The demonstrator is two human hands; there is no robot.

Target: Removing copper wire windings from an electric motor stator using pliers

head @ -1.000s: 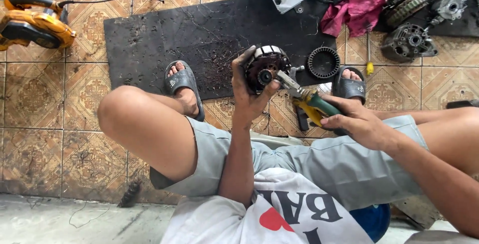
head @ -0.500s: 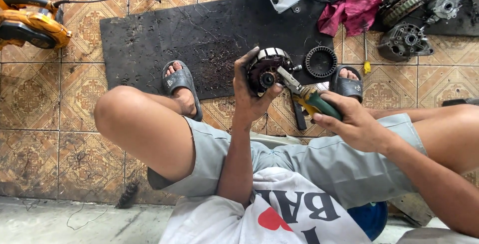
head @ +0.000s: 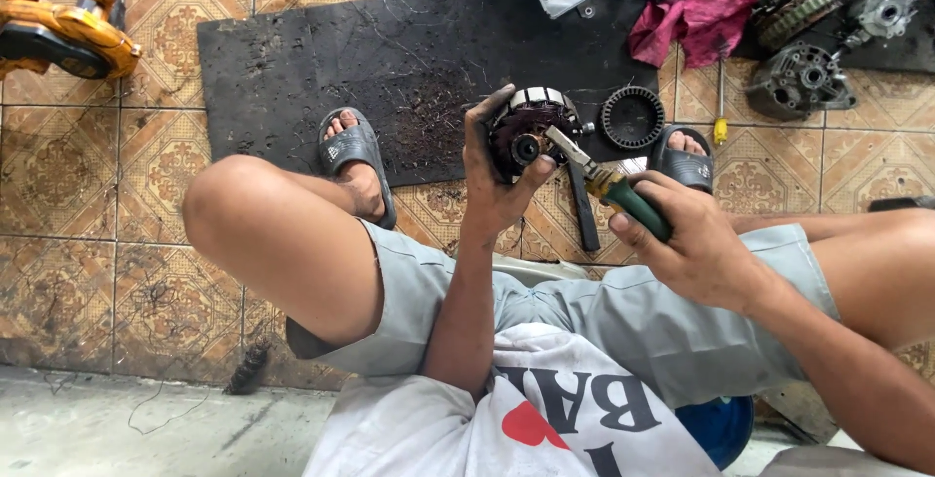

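**Pliers working at a motor stator held above the floor mat**

The person is sitting low over a tiled floor, knees spread, feet in dark slide sandals. The left hand is holding a round motor stator up in front of the body, above the near edge of a black rubber mat; its fingers are clamped around the stator's rim, the thumb lying across the near side and the fingertips curling over the top. The stator's dark winding and a small central hub are facing the camera.

The right hand is gripping a pair of needle-nose pliers by green handles, its fingers closed tight around them. The metal nose is pointing up and to the left, its tip touching the stator's face just beside the hub. Whether the nose is pinching anything cannot be told.

Just beside the stator, on the mat's right end, a black ribbed ring is lying flat. A dark flat bar is lying on the tiles under the pliers. Farther right, a screwdriver with a yellow handle is resting on the tiles, near a grey metal motor housing and a magenta rag. Well apart, at the upper left, an orange power tool is sitting with its cord trailing along the mat's far edge.
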